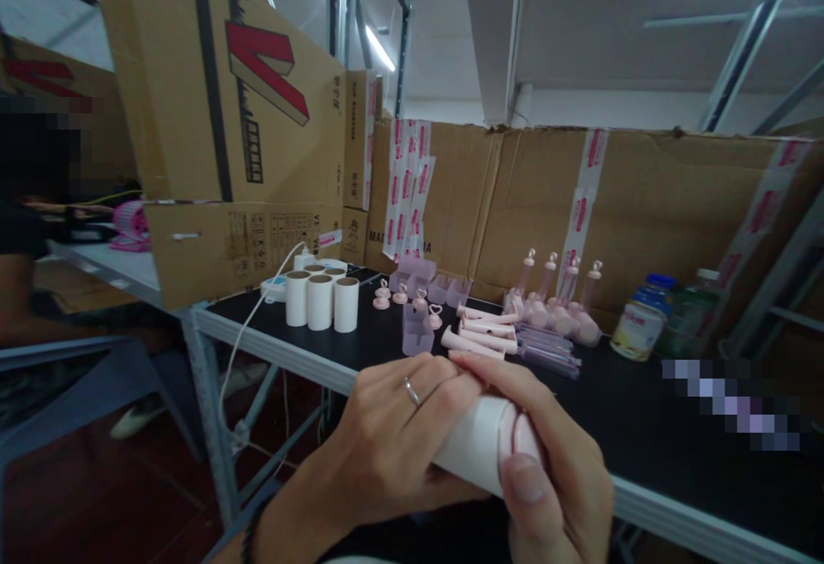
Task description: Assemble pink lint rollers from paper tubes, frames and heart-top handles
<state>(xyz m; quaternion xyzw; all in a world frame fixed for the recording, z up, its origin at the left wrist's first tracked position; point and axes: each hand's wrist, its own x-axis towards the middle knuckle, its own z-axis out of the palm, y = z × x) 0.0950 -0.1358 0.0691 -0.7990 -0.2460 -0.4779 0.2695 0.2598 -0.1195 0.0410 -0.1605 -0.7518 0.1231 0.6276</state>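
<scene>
My left hand [402, 435], with a ring on one finger, is wrapped round a white cardboard tube [473, 444] held above the table's front edge. At the tube's right end my right hand [560, 461] grips a pale pink round end piece [524, 439], thumb pressed against it. Whether that piece is fully seated in the tube I cannot tell. Just beyond my hands lie pale pink plastic parts [486, 332] and clear purple strips [547, 349]. Purple translucent boxes [418, 330] and small pink ring-topped pieces [400, 293] stand behind.
Several white tubes [320, 302] stand upright at the left by a power strip with a white cable [241, 349]. Pink stemmed pieces [531, 306], a blue-capped jar [644, 319] and a green bottle [692, 315] stand at the back right. Cardboard walls [515, 203] enclose the table. A person sits at far left.
</scene>
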